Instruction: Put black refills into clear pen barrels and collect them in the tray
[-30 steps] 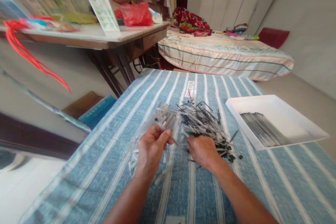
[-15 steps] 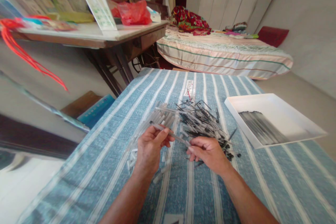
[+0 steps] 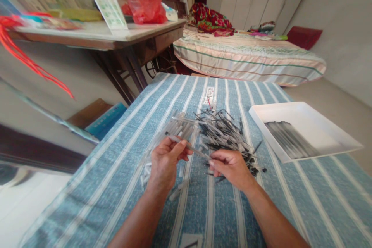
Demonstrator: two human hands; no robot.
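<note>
Between both hands lies a slim translucent pen with a dark tip at its left end, slanting down to the right. My left hand pinches it near the left end with thumb and fingers. At its right end, the fingertips of my right hand are closed on it. Beyond the right hand is a heap of black and clear pen parts. Clear tubes lie in a pile past my left hand. Small whitish caps are scattered beside the left wrist.
A white tray at the right holds a row of dark-filled pens. Blue striped cloth covers the table. A side desk with red bags stands at the left, and a bed is behind.
Both hands keep their grip on the pen with hardly any movement. The view has shifted very slightly.
</note>
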